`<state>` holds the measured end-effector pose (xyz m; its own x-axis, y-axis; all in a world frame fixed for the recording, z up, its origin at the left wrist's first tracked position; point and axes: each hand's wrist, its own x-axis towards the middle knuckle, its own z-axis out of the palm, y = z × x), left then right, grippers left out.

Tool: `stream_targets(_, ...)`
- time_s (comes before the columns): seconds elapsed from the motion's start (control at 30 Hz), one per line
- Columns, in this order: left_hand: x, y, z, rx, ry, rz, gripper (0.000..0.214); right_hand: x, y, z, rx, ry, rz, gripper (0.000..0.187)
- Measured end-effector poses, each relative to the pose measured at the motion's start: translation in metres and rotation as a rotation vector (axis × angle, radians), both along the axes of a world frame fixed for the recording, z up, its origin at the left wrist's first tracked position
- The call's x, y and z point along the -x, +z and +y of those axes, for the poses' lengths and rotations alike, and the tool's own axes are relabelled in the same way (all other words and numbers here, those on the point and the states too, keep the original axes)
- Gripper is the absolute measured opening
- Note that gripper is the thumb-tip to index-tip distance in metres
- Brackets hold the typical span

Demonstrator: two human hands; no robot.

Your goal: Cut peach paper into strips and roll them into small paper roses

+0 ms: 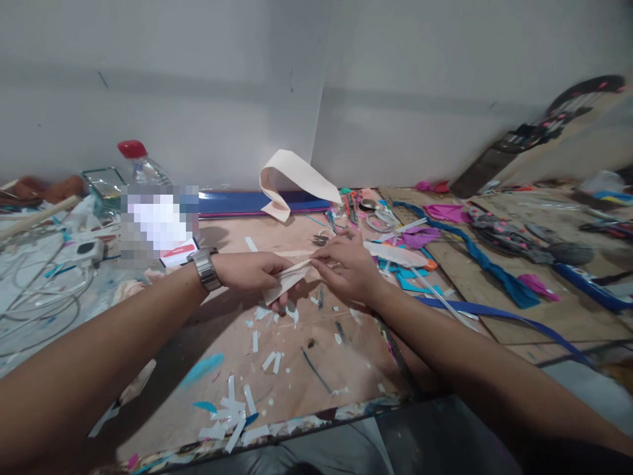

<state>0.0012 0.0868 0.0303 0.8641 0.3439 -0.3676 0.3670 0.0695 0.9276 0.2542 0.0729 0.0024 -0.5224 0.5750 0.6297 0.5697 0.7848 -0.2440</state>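
Both my hands meet over a wooden board [316, 356] at the centre of the view. My left hand [260, 274], with a metal watch on its wrist, is closed on a small folded piece of cream paper [287, 280]. My right hand [346, 264] pinches the same paper at its upper right end. The paper is held just above the board. Several white paper scraps [237, 409] lie on the board below my hands.
A curled cream paper strip [291, 178] stands behind the hands. A plastic bottle with a red cap [141, 165] and white cables [44, 290] are at the left. Scissors, tape rings [380, 218], blue ribbons [489, 264] and pink and teal scraps lie at the right.
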Motion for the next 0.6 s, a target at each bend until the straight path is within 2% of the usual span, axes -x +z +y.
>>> stream_targets(0.17, 0.001, -0.001, 0.001, -0.016, 0.012, 0.009, 0.027, -0.004, 0.0, 0.004, -0.003, -0.019, 0.005, 0.009)
stream_targets(0.3, 0.001, 0.002, -0.001, 0.009, 0.024, 0.041, 0.025, -0.003, -0.001, 0.003, -0.016, -0.019, 0.009, 0.007)
stream_targets(0.43, -0.005, 0.002, -0.006, 0.055, 0.047, -0.038, 0.022, 0.003, -0.002, -0.004, 0.025, 0.037, 0.008, 0.008)
stream_targets(0.6, -0.014, -0.003, -0.011, -0.013, 0.085, -0.028, 0.013, 0.01, -0.002, -0.012, 0.103, 0.094, -0.028, 0.015)
